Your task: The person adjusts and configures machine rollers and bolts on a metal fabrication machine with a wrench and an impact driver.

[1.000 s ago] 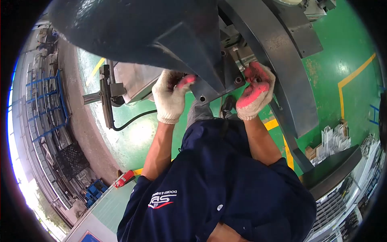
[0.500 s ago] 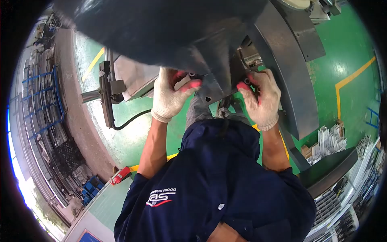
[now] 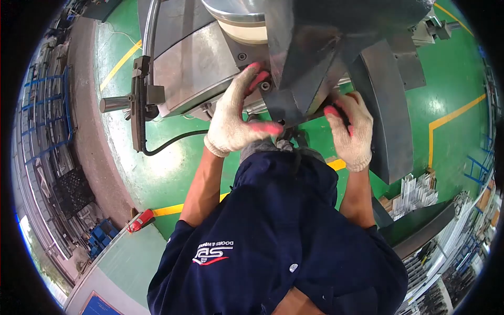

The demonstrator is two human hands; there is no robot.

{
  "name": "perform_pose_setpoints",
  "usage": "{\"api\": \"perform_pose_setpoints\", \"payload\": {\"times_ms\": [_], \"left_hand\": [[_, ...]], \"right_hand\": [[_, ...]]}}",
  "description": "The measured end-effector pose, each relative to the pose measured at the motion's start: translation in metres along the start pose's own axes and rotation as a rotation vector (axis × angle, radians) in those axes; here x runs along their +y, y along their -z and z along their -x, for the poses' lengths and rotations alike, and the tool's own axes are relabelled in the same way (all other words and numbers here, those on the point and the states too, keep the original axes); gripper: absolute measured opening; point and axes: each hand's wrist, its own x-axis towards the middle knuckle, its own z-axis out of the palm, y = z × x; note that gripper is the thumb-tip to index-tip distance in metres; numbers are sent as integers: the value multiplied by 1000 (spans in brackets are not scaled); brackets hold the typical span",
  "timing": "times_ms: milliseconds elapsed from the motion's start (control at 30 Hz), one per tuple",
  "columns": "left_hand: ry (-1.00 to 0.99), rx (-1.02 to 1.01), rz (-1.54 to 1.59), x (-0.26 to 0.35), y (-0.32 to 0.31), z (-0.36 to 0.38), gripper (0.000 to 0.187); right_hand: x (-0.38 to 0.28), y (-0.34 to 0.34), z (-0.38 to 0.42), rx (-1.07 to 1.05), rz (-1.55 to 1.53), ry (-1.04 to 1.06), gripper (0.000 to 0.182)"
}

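Observation:
Both hands wear cream knitted gloves with pink fingertips. My left hand (image 3: 231, 118) is open at the left of a dark metal bracket (image 3: 286, 100), its thumb spread away from the fingers. Those fingers are beside a socket-head bolt (image 3: 265, 85) at the bracket's edge. On the other side, my right hand (image 3: 353, 131) has its fingers curled and its thumb close to them, right at the bracket's right edge. I cannot tell what is between them. Above the hands hangs a large dark metal housing (image 3: 362, 21), joined to the bracket.
A grey machine body (image 3: 202, 65) with another bolt (image 3: 242, 56) lies left of the bracket. A curved dark panel (image 3: 386, 115) stands to the right. A black cable (image 3: 173, 145) loops at left. A red fire extinguisher (image 3: 140, 220) is low at left.
The view has shifted, showing more of the grey machine and a round metal part. My left hand's thumb has moved off the bracket and spread wider. The right hand stays at the bracket's right side.

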Motion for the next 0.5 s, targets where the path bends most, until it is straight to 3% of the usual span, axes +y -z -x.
{"api": "perform_pose_setpoints", "payload": {"times_ms": [33, 100, 167, 200, 267, 333, 367, 467, 500], "left_hand": [[-32, 21, -80, -5, -5, 0, 145], [-103, 27, -124, -5, -9, 1, 148], [-96, 43, -119, -1, -10, 3, 156], [-87, 62, -41, 0, -10, 0, 157], [-51, 101, 119, 3, -13, 2, 160], [-56, 67, 84, -2, -10, 0, 162], [-50, 55, 58, -1, -10, -2, 161], [-91, 92, 81, 4, -13, -3, 159], [-109, 116, 107, 5, -14, -2, 158]], "right_hand": [[3, -3, 0, 3, 17, 0, 32], [0, -8, 5, 25, 166, -61, 35], [-2, -4, 5, 3, -35, -137, 32], [-3, -2, 1, -11, -140, -168, 30], [-1, 1, -4, -7, -31, 38, 33], [9, 0, -1, -39, 53, 90, 39], [3, -5, 4, -24, 166, -8, 43], [-4, 2, 1, -39, -73, -61, 35], [1, 4, -2, -18, -97, 56, 36]]}}
